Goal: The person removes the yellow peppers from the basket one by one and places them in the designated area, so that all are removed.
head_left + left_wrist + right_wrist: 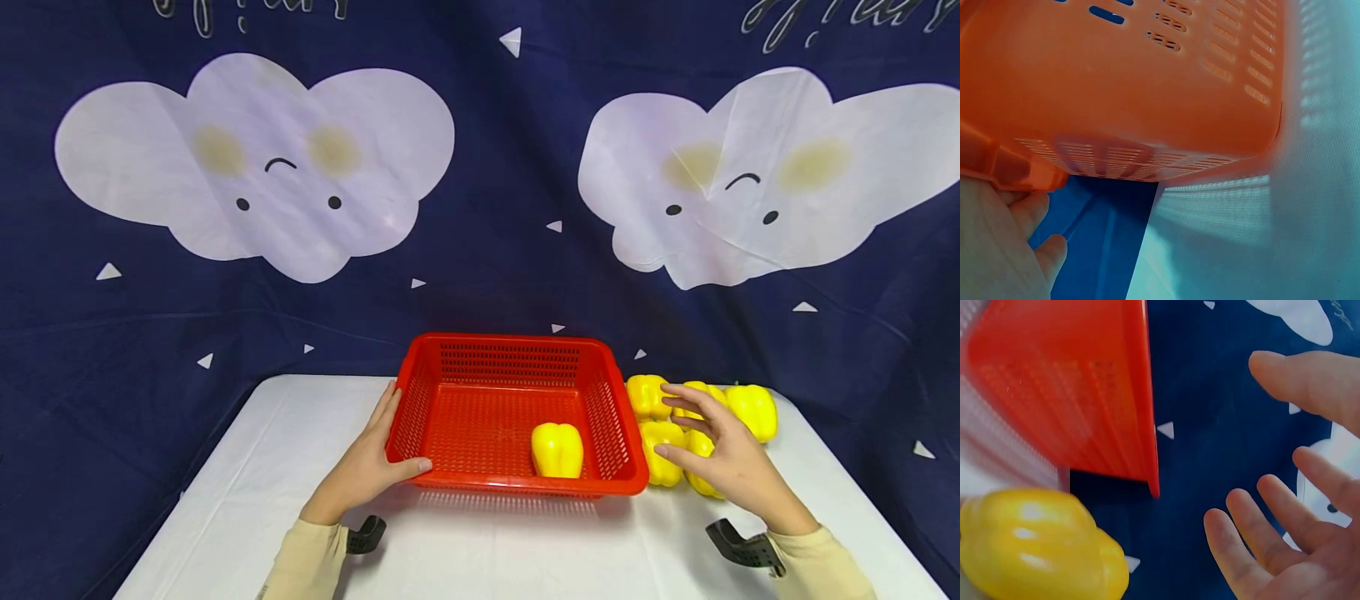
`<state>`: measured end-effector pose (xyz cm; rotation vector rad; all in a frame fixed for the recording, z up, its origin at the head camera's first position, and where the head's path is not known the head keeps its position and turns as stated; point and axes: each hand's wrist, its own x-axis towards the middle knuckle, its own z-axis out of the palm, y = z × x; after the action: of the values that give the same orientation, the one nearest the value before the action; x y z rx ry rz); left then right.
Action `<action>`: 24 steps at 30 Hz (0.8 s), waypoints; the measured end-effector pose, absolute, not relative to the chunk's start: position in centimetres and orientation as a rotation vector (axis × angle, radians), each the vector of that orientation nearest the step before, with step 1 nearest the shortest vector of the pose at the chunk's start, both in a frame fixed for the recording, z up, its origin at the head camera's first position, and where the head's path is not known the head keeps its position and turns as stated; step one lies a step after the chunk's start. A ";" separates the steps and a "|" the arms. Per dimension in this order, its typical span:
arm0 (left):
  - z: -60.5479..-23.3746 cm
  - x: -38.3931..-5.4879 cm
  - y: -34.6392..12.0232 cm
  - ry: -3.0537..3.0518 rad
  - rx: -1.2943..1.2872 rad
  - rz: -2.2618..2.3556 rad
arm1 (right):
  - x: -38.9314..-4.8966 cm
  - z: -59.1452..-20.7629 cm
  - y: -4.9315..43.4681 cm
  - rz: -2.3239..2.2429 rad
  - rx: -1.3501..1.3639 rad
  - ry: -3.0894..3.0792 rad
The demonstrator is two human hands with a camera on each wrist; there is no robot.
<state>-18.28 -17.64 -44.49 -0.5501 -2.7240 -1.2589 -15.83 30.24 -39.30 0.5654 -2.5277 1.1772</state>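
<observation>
A red plastic basket (480,482) with slotted walls sits on the white table, one yellow bell pepper (557,451) lying inside near its front right. My left hand (367,467) holds the basket's front left corner, thumb over the front rim and fingers along the left side. In the left wrist view, fingertips (1052,251) show by the rim. My right hand (731,462) hovers at the group of yellow bell peppers (660,454) right of the basket, fingers spread and nothing in the palm. The right wrist view shows one yellow bell pepper (1041,547) apart from the fingers.
A white cloth covers the table (495,550). Close behind its back edge hangs a dark blue curtain (510,275) printed with clouds and triangles. The several peppers stand close together near the table's back right corner.
</observation>
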 end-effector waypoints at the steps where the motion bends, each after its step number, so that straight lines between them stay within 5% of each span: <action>1: -44.5 -18.3 -17.6 -2.723 -0.552 -1.260 | -15.9 -39.3 30.0 1.184 0.577 -2.520; 24: -44.5 -18.3 -17.6 -2.713 -0.571 -1.255 | -17.1 -38.8 23.7 1.365 0.555 -2.689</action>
<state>-18.33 -17.62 -44.50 -0.5710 -2.7132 -1.2552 -17.11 23.69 -38.80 0.5552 -2.6894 1.3648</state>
